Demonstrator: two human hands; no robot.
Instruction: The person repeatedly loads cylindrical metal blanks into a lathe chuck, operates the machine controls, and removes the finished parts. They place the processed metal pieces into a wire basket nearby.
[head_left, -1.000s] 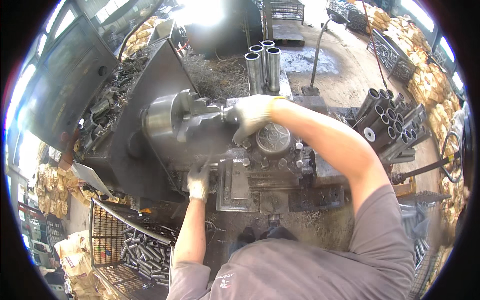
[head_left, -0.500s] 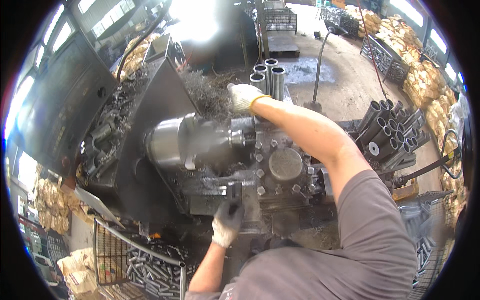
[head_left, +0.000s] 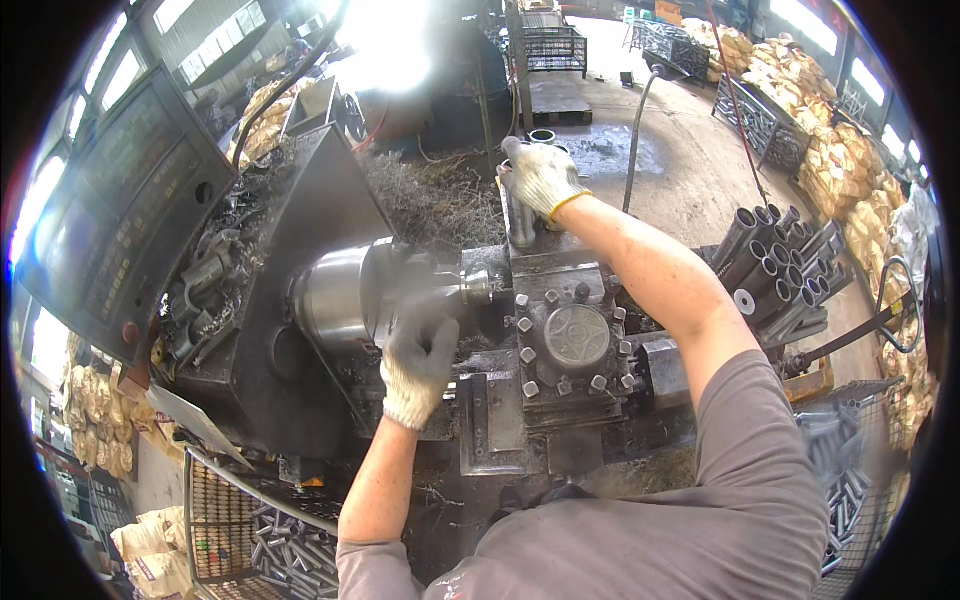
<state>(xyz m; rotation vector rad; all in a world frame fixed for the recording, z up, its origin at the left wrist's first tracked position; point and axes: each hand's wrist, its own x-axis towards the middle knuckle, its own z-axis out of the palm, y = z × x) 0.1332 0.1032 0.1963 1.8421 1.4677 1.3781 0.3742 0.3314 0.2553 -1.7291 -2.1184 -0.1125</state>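
My right hand (head_left: 543, 178), in a white knit glove with a yellow cuff edge, is closed at the top of a metal tube (head_left: 522, 225). That tube stands in a small group behind the lathe's tool post, and the hand covers most of the group. My left hand (head_left: 420, 370), its glove blackened at the fingers, hovers just in front of the lathe chuck (head_left: 345, 285). Its thumb stands apart from the fingers, and I see nothing in it. A blurred smudge hides part of the chuck's front and the fingertips. Right of the chuck is the bolted tool post (head_left: 577, 340).
Many dark tubes (head_left: 770, 260) are stacked at the right. Metal chips (head_left: 430, 200) lie heaped behind the chuck. A slanted guard plate (head_left: 300, 220) rises left of it. Wire baskets of short tubes (head_left: 290, 550) stand at lower left and lower right (head_left: 850, 500).
My left hand has risen from the carriage below the chuck up to the chuck's front. My right hand has moved right, from beside the standing tubes onto the top of one.
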